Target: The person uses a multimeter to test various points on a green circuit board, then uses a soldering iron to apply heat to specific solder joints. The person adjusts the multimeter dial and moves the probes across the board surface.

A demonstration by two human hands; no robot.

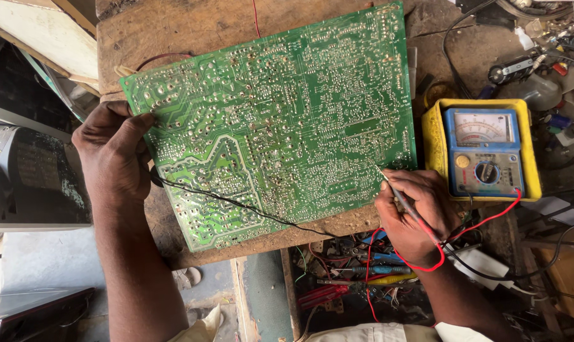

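Here, from the head camera, I look straight down on a large green circuit board (274, 120) lying solder side up on a worn wooden bench (173, 25), tilted so its long edge runs from about eight o'clock up toward two o'clock.

My left hand (113, 152) sits at nine o'clock of the board, fingers curled together over the board's left edge, thumb lying on the green face; it is clamped on that edge. A thin black wire (236, 204) runs from under this hand across the lower part of the board toward five o'clock.

My right hand (410, 215) is at the board's four o'clock corner. Its fingers are pinched together around a red probe (404, 202), held like a pen, and the metal tip touches the board near its right edge. A red lead (483, 221) loops from the probe behind the wrist and up toward the meter.

At three o'clock of the board, just beside it, stands a yellow-cased meter (483, 149) with a blue face, a needle dial on top and a round selector knob below.

At six o'clock, below the bench edge, I see a jumble of screwdrivers (357, 278) and loose wires. At one to two o'clock lies more clutter of cables and small parts, too mixed to tell apart. At nine o'clock, well apart from the board, stands a dark boxy appliance (27, 177).
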